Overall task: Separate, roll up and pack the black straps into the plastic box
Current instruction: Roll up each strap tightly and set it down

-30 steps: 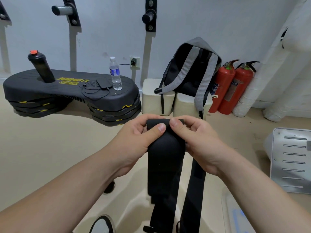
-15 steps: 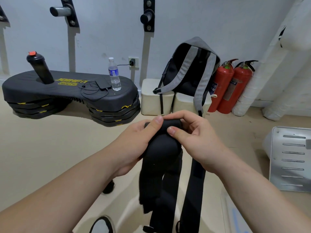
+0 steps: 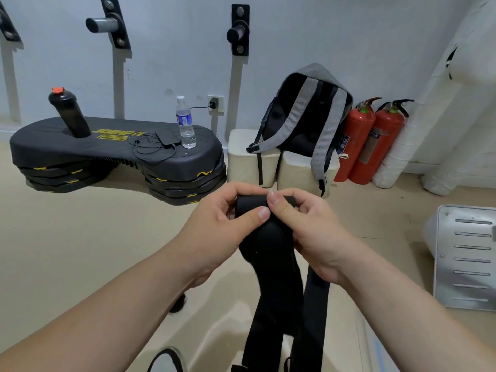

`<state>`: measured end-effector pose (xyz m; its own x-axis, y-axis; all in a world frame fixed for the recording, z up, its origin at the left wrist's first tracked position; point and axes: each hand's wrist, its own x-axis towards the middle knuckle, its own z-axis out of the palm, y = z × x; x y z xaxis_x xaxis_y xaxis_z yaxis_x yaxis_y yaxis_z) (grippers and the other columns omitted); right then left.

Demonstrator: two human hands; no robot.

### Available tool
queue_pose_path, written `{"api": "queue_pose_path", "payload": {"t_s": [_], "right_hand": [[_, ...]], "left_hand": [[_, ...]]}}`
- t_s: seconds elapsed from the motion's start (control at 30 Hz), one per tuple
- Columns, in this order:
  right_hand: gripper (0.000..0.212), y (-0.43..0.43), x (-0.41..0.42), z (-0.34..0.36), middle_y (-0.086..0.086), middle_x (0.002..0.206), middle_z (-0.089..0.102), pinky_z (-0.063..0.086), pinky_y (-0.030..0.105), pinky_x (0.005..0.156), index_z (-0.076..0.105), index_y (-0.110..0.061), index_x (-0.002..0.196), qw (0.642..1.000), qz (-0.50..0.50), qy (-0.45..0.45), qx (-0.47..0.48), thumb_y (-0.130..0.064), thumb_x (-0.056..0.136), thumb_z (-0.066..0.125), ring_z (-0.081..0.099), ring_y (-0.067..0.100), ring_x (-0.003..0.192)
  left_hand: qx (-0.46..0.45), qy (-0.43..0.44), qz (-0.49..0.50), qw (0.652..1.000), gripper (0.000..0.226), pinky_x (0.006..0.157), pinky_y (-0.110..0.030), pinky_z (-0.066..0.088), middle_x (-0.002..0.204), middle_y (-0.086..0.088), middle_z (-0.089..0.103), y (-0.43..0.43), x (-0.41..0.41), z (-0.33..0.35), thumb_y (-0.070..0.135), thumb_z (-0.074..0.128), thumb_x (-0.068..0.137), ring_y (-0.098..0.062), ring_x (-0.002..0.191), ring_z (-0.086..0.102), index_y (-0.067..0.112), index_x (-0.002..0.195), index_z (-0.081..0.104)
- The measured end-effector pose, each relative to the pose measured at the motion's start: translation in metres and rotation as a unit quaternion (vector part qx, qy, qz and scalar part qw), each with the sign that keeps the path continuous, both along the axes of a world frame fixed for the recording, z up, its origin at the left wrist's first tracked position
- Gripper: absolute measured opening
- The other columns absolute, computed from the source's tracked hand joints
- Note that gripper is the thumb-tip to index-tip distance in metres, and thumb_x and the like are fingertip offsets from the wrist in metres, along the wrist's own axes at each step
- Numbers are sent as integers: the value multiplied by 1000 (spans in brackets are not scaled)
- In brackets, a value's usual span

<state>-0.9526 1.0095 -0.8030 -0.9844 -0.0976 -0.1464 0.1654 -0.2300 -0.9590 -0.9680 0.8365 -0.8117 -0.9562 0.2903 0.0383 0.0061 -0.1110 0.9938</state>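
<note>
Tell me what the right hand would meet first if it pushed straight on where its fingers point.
The right hand pinches the rolled end of the black strap. Its fingers point across at the left hand, which it would likely meet first, as the thumbs are nearly touching.

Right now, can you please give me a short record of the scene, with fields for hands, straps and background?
left hand: pinches curled top end of black strap
right hand: pinches the same end
strap tail: hangs down between the forearms
second strap: hangs below the right hand
background: backpack, fire extinguishers, water bottle
</note>
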Motion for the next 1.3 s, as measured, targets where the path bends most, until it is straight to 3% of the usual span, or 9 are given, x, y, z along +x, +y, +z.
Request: {"api": "queue_pose_path", "payload": {"t_s": [0.17,0.27,0.4,0.47,0.67,0.83,1.0,1.17,1.3], "right_hand": [[12,2,0,-1,14,99,75,63,35,78,70,-8,111,999,-23,42,-1,-10,100,67,73,25,91],[15,5,1,-1,7,96,76,64,29,79,70,-11,109,990,-38,96,95,-1,99,68,73,13,89],[18,4,3,-4,2,95,77,63,32,82,70,-14,108,982,-40,111,150,1,97,70,72,8,85],[17,4,2,-3,-8,89,77,64,30,79,71,-16,108,985,-39,94,141,-4,96,73,72,7,85],[39,6,-1,4,0,86,76,55,27,62,75,-13,118,996,33,-10,79,-45,102,61,72,12,76],[10,7,-1,0,4,86,76,58,25,65,72,-13,108,996,-13,58,63,-19,102,67,73,15,81],[21,5,4,-1,10,98,72,62,34,83,69,-14,112,981,1,132,145,2,99,67,69,15,87],[27,1,8,-3,17,114,72,62,31,86,68,-14,112,973,13,147,177,8,97,65,69,14,93],[27,2,4,0,5,102,76,63,42,91,71,-20,118,986,2,91,140,-5,96,73,73,21,94]], "left_hand": [[24,-82,-16,996,21,87,-35,60,108,-5,80,2,-3,6,20,66,101,-18,101,76,16,120,74],[-30,-113,-43,992,34,84,-33,57,105,-4,81,3,-3,6,43,56,104,-17,97,76,18,115,77],[-43,-104,-40,993,31,74,-27,60,102,-9,81,2,-4,3,37,59,105,-21,93,79,14,119,73],[-20,-87,-25,996,27,71,-27,61,98,-11,81,2,-4,3,31,61,105,-20,89,78,11,119,71],[9,-28,7,1000,16,81,-32,64,98,-7,78,2,-1,2,11,64,103,-17,91,74,10,118,67],[14,-33,5,999,25,82,-33,62,106,-10,79,2,-1,3,20,73,94,-19,98,75,14,118,71],[-29,-153,-34,987,48,100,-43,57,117,-3,80,5,-5,6,57,47,106,-21,113,75,23,123,76],[-128,-103,11,986,47,84,-30,55,104,3,81,2,-7,3,61,49,103,-11,94,76,25,115,76],[-71,-73,44,994,42,68,-22,55,94,-4,79,2,-6,4,51,60,101,-12,83,74,11,109,73]]}}
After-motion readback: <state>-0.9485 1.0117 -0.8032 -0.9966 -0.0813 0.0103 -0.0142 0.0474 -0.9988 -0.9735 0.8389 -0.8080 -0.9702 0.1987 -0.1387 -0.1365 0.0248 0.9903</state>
